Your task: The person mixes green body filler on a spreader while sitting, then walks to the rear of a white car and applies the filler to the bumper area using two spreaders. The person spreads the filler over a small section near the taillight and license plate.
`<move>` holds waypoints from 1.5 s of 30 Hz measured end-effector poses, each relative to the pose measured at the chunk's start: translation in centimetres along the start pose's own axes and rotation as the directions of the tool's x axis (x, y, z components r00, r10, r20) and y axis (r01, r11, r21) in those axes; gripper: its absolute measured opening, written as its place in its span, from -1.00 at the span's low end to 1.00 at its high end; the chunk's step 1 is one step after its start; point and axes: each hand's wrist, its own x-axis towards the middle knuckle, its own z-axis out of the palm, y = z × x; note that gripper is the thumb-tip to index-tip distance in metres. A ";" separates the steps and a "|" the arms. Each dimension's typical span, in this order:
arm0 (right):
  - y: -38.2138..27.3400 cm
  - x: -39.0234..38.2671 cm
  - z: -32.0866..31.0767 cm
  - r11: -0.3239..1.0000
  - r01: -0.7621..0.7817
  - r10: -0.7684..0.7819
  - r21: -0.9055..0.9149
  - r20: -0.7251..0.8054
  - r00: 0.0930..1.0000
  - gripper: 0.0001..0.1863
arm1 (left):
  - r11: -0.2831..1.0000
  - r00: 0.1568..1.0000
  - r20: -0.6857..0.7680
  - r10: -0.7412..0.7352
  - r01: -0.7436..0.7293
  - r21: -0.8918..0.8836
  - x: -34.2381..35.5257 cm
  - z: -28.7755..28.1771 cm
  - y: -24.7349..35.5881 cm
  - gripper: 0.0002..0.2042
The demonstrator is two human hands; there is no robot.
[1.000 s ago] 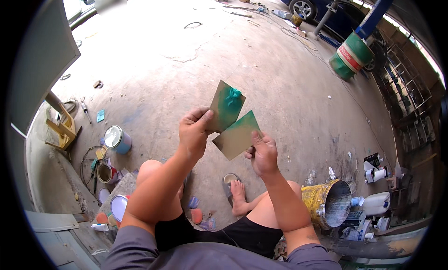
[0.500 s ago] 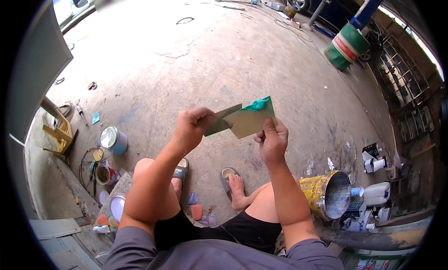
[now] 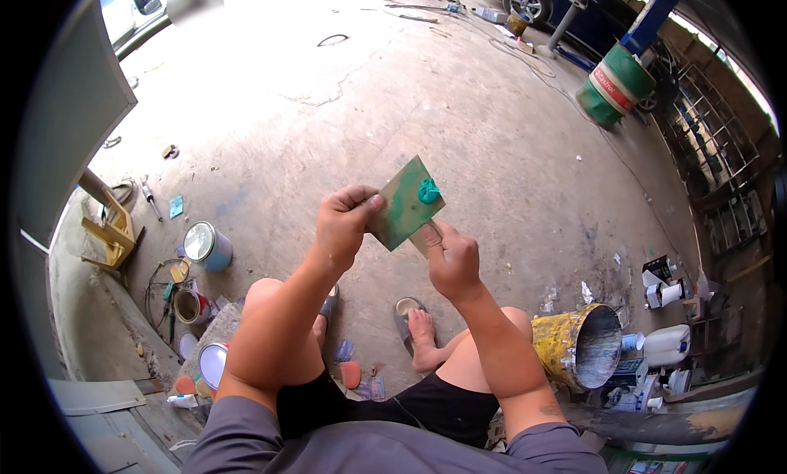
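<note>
Left hand (image 3: 340, 224) pinches smeared spreader (image 3: 405, 204), right hand (image 3: 455, 261) pinches second spreader (image 3: 420, 242) beneath it; shallow scrapes should best gather green putty (image 3: 429, 190).

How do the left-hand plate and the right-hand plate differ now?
The left-hand plate shows most of its face; the right-hand plate shows only a small part. The left-hand plate is smeared green and carries a teal lump; the right-hand plate's visible part looks tan, with no lump showing. Both are held: left hand, right hand.

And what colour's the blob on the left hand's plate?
The blob is teal green; head view shows it best.
</note>
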 end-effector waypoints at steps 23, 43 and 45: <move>-0.5 0.0 0.2 0.972 -0.128 0.178 0.195 -0.267 0.947 -0.66 | 0.912 0.908 -0.121 0.402 -0.386 0.139 0.0 0.0 0.2 -0.91; -1.6 0.7 -1.4 0.994 -0.007 -0.020 -0.113 -0.237 0.971 -0.76 | 0.805 0.885 -0.028 0.465 -0.409 0.430 -1.1 2.2 -1.7 -0.91; -1.8 0.0 0.4 0.959 0.100 -0.142 -0.264 -0.144 0.979 -0.77 | 0.662 0.824 0.113 0.555 -0.520 0.539 -1.7 3.3 -1.7 -0.87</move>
